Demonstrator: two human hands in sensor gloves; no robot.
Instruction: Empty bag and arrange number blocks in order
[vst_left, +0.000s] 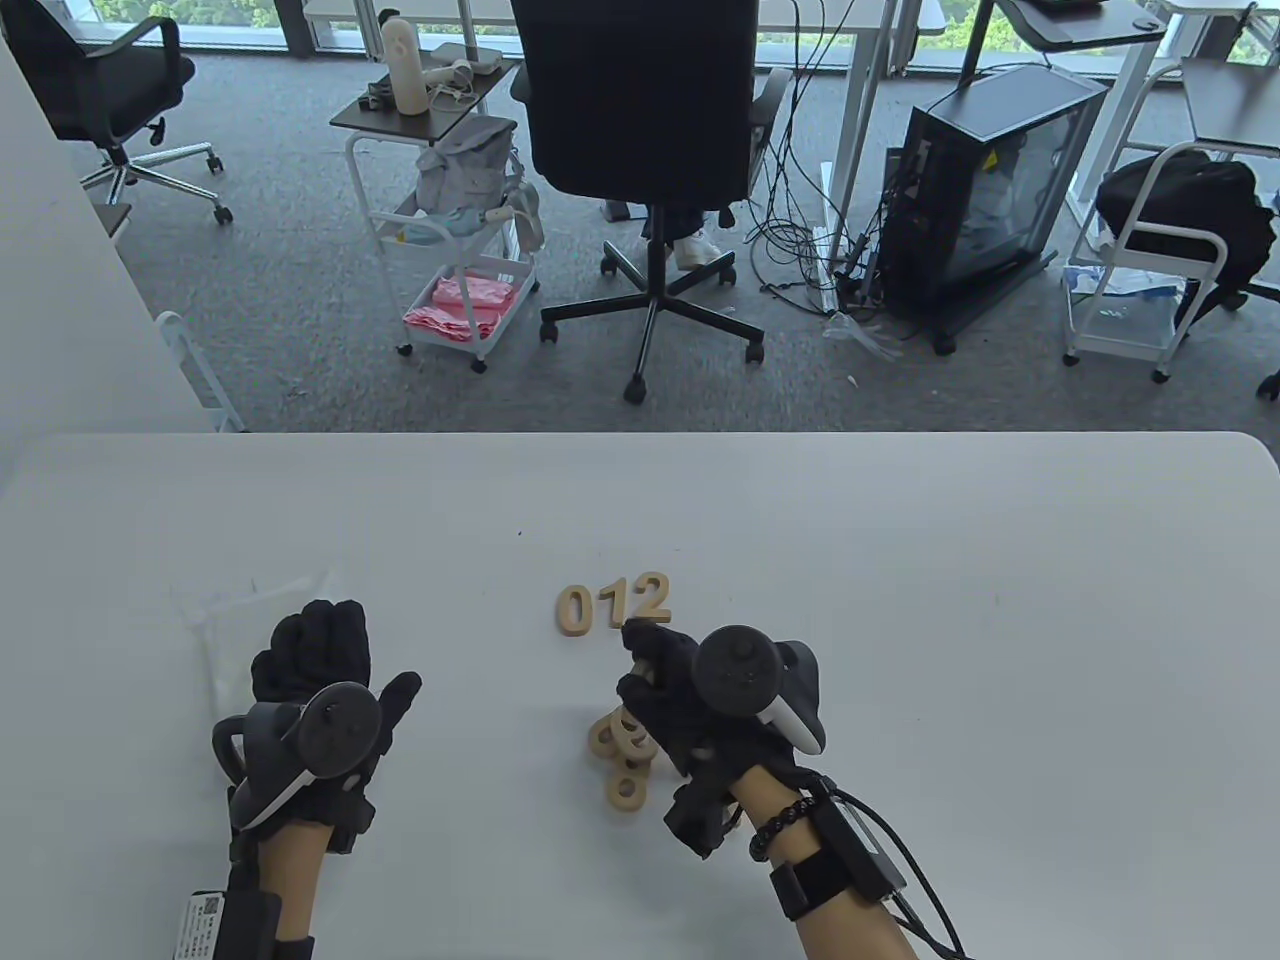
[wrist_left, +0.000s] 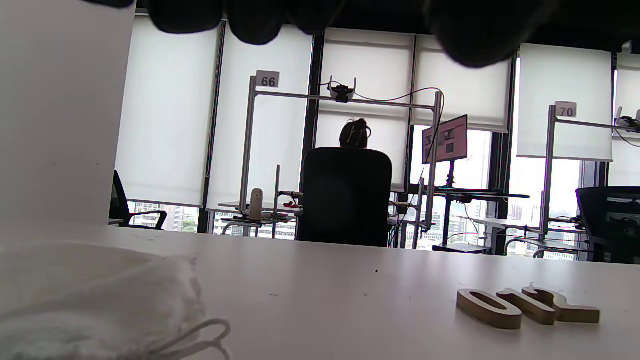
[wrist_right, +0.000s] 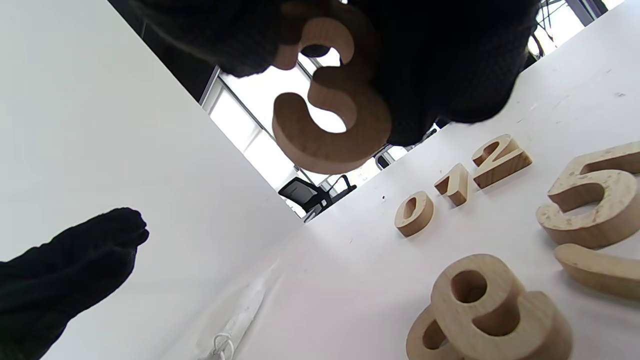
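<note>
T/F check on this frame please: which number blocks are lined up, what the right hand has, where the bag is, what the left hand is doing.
1. The wooden number blocks 0, 1 and 2 lie in a row on the white table. True.
2. The gloved right hand holds the wooden 5. False: it holds the wooden 3 block; the wooden 5 block lies on the table.
3. The white drawstring bag lies by the gloved left hand. True.
4. The left hand holds a block. False: no block shows in it.

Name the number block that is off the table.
The 3, held up by the right hand; the others lie on the table.
</note>
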